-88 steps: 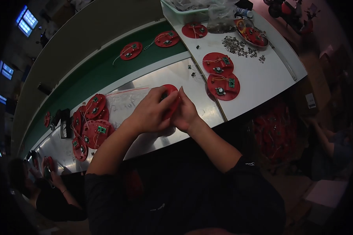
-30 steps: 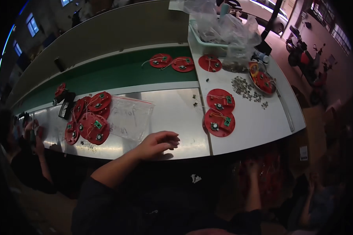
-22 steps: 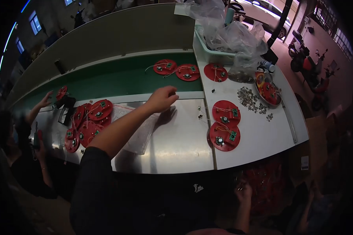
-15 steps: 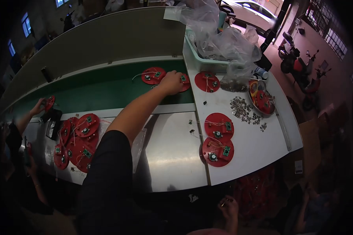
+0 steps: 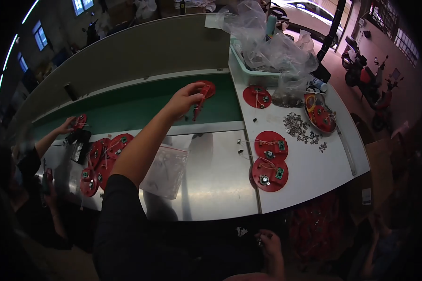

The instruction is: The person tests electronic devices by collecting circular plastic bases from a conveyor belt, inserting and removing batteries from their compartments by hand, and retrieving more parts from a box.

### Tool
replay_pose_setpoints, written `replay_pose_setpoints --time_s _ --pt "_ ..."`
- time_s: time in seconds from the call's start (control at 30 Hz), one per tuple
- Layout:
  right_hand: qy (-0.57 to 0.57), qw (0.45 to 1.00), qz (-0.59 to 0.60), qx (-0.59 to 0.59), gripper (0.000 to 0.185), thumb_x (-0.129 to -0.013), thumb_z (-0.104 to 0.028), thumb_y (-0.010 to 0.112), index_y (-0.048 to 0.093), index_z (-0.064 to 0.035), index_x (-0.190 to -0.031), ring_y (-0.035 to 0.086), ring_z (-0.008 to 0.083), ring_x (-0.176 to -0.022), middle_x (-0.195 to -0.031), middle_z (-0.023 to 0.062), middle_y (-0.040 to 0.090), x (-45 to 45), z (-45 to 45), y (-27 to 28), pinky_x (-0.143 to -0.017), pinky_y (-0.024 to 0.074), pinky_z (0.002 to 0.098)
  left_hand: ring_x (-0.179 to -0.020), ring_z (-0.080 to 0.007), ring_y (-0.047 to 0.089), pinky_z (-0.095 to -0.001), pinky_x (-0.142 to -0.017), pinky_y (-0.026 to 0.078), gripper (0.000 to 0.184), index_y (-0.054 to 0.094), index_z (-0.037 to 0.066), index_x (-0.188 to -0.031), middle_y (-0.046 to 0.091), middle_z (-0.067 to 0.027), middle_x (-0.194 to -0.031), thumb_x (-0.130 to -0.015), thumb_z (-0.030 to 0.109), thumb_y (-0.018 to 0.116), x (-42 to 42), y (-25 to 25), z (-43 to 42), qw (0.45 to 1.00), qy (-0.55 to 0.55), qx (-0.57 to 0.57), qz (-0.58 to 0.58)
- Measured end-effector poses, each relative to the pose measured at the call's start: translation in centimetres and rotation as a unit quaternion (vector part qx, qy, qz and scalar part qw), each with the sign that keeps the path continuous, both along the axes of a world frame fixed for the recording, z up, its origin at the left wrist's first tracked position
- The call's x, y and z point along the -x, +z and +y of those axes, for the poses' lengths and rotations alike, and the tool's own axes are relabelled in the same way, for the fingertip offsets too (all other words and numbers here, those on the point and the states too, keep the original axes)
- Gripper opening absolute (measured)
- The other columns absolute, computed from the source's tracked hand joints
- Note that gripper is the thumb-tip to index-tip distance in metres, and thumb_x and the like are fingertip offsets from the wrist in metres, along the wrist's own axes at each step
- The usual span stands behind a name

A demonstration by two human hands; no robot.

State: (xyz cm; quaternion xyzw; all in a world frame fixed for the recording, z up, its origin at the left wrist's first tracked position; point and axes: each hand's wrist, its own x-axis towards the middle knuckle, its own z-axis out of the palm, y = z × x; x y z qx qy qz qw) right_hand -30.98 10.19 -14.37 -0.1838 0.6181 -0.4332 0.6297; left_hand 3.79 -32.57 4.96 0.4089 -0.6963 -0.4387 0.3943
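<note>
My left hand is closed on a red disc, held tilted and nearly edge-on above the green belt. Just behind it, another red disc lies on the belt, partly hidden by my fingers. Low in the view, my right hand stays near my body, with its fingers pinched around something small and shiny that I cannot make out. On the white table, two red discs with green circuit boards and wires, an upper disc and a lower disc, touch each other.
A pile of small metal parts lies beside a bowl holding red pieces. Behind stands a pale green bin with plastic bags. A clear bag rests on the metal surface. At left, a co-worker's hand holds a red disc.
My left hand has lifted a red disc off the belt and drawn it left, toward me. My right hand remains low, near my body. The whole view has shifted slightly.
</note>
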Motion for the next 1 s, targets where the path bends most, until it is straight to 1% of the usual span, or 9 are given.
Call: replay_pose_setpoints --time_s 0.03,0.07,0.13,0.2,0.27,0.43,0.53,0.67,1.0 --pt "0.001 0.999 -0.029 0.019 0.028 -0.083 0.001 0.052 0.053 0.0027 -0.110 0.062 0.0211 -0.077 -0.094 0.0155 0.064 -0.5 -0.4 0.5 -0.067 0.0512 0.0315 -0.109 -0.0263 0.056 -0.0377 -0.091 0.048 0.043 0.044 0.003 -0.129 0.054 -0.0148 -0.121 -0.088 0.011 0.053 -1.2 0.4 2.0 0.965 -0.048 -0.111 0.234" --pt "0.002 0.998 -0.059 0.036 0.027 -0.083 0.001 0.051 0.052 0.0030 -0.110 0.062 0.0218 -0.075 -0.093 0.0164 0.064 -1.2 -0.5 1.1 -0.064 0.0526 0.0317 -0.109 -0.0263 0.056 -0.0377 -0.091 0.048 0.043 0.044 0.003 -0.129 0.054 -0.0148 -0.121 -0.088 0.011 0.053 -2.1 0.5 4.3 0.966 -0.039 -0.110 0.230" --pt "0.015 0.995 -0.082 0.047 0.027 -0.083 0.002 0.051 0.051 0.0032 -0.109 0.063 0.0232 -0.074 -0.093 0.0179 0.063 -2.3 -0.8 3.3 -0.062 0.0539 0.0326 -0.109 -0.0249 0.056 -0.0385 -0.088 0.051 0.038 0.044 0.001 -0.128 0.054 -0.0155 -0.121 -0.091 0.009 0.050 -3.0 1.0 8.8 0.905 -0.062 -0.142 0.396" --pt "0.023 0.993 -0.101 0.050 0.027 -0.082 0.003 0.050 0.051 0.0033 -0.109 0.064 0.0247 -0.073 -0.092 0.0194 0.063 -3.5 -1.2 5.0 -0.060 0.0552 0.0334 -0.111 -0.0289 0.055 -0.0410 -0.091 0.050 0.038 0.043 -0.001 -0.128 0.052 -0.0180 -0.122 -0.093 0.014 0.044 -3.4 -0.9 12.4 0.903 -0.077 -0.101 0.410" --pt "0.044 0.983 -0.129 0.119 0.026 -0.084 0.004 0.049 0.049 0.0053 -0.111 0.065 0.0283 -0.081 -0.095 0.0214 0.063 -4.6 -1.8 6.7 -0.068 0.0575 0.0367 -0.108 -0.0317 0.056 -0.0432 -0.091 0.050 0.040 0.042 -0.002 -0.128 0.052 -0.0191 -0.122 -0.094 0.019 0.038 -2.7 -1.6 16.5 0.830 -0.143 -0.141 0.521" --pt "0.038 0.965 -0.138 0.222 0.024 -0.086 0.006 0.045 0.049 0.0051 -0.110 0.065 0.0299 -0.085 -0.097 0.0222 0.061 -8.5 -4.1 12.0 -0.071 0.0578 0.0384 -0.107 -0.0335 0.056 -0.0439 -0.089 0.050 0.042 0.045 -0.004 -0.125 0.054 -0.0199 -0.119 -0.092 0.021 0.036 -0.2 -6.2 23.4 0.797 -0.133 -0.189 0.558" --pt "0.013 0.964 -0.100 0.248 0.020 -0.090 0.000 0.047 0.049 0.0042 -0.109 0.065 0.0223 -0.080 -0.095 0.0187 0.063 -10.4 -5.0 13.6 -0.064 0.0557 0.0282 -0.107 -0.0331 0.056 -0.0434 -0.089 0.049 0.042 0.046 -0.004 -0.123 0.055 -0.0202 -0.119 -0.092 0.022 0.036 1.2 -8.3 28.0 0.794 -0.077 -0.298 0.525" --pt "-0.003 0.925 -0.201 0.321 0.018 -0.093 -0.006 0.050 0.051 0.0019 -0.109 0.056 0.0127 -0.064 -0.093 0.0167 0.063 -11.0 -5.2 11.8 -0.055 0.0468 0.0225 -0.108 -0.0323 0.055 -0.0434 -0.093 0.046 0.043 0.045 -0.004 -0.125 0.053 -0.0203 -0.121 -0.094 0.024 0.034 2.4 -7.9 32.0 0.763 -0.090 -0.361 0.530" --pt "-0.014 0.904 -0.308 0.294 0.020 -0.092 -0.003 0.046 0.051 0.0014 -0.111 0.059 0.0128 -0.071 -0.100 0.0161 0.062 -12.0 -4.7 10.4 -0.059 0.0473 0.0251 -0.110 -0.0307 0.055 -0.0415 -0.095 0.045 0.042 0.043 -0.003 -0.126 0.052 -0.0203 -0.123 -0.097 0.024 0.031 2.4 -9.2 34.6 0.765 -0.144 -0.392 0.489"
